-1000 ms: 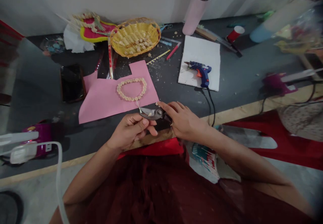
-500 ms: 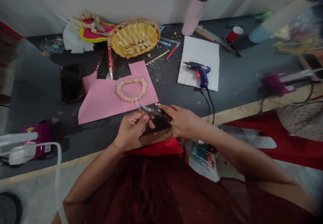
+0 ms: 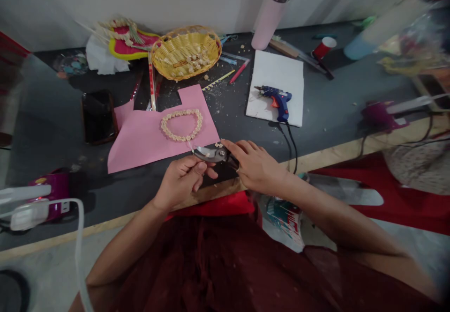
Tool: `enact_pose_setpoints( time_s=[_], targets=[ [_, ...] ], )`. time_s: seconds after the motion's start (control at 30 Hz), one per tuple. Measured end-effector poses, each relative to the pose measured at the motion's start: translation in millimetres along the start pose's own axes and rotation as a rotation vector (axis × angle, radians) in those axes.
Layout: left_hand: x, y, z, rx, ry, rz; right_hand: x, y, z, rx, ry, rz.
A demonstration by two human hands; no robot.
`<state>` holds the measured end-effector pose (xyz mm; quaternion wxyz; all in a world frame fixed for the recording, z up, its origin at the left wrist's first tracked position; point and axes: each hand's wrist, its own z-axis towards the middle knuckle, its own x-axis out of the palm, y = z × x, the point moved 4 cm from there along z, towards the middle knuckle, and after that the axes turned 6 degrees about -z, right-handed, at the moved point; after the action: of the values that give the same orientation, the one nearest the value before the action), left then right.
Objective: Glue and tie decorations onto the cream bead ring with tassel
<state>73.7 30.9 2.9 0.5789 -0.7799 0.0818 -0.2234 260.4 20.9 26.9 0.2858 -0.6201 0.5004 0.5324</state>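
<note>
Presently on the pink sheet [image 3: 140, 138]: one ring of pale beads [image 3: 182, 138], outline apparently complete. Just off the sheet's near edge: pruning shears [image 3: 215, 154], right hand [image 3: 256, 164] wrapped round the handles; left hand [image 3: 182, 177], thumb and fingers pinched near the blades, contents unclear. By the sheet's near right corner: pale snippets [image 3: 218, 145]; trimming seems part-done. Beyond the sheet: basket [image 3: 181, 42], loose pieces [image 3: 197, 61] apparently unused. Below right of the sheet: packet [image 3: 284, 220], lettering illegible.

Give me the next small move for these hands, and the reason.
Probably ease the left hand slightly back from the blades before any squeeze: the right hand grips the shears, and the left thumb sits very close beside the blades; whether they touch is unclear.
</note>
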Motion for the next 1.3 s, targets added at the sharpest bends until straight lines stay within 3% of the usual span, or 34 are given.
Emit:
enact_pose_setpoints(
  time_s=[0.13, 0.23, 0.43, 0.63, 0.97, 1.17, 1.3],
  targets=[
    [2.8, -2, -4, -0.128, 0.137, -0.246, 0, 4, -2, -0.037, -0.065, 0.000],
    [3.7, -5, -3, -0.108, 0.111, -0.270, 3, 5, 0, -0.037, -0.087, 0.003],
    [0.9, 8, 7, -0.058, -0.060, -0.135, 12, -3, 7, -0.043, -0.001, -0.031],
    [0.5, 12, 9, 0.034, -0.109, 0.011, 12, -5, 7, -0.157, 0.020, 0.010],
    [2.5, 7, 3, 0.212, -0.143, 0.280, 7, -5, 7, -0.187, 0.132, 0.212],
    [3.2, 0, 3, 0.191, -0.123, 0.366, 3, -5, 4, -0.031, 0.053, 0.128],
    [4.6, 0, 2, 0.084, -0.037, 0.193, 1, -2, 2, 0.022, 0.023, 0.034]
  ],
)
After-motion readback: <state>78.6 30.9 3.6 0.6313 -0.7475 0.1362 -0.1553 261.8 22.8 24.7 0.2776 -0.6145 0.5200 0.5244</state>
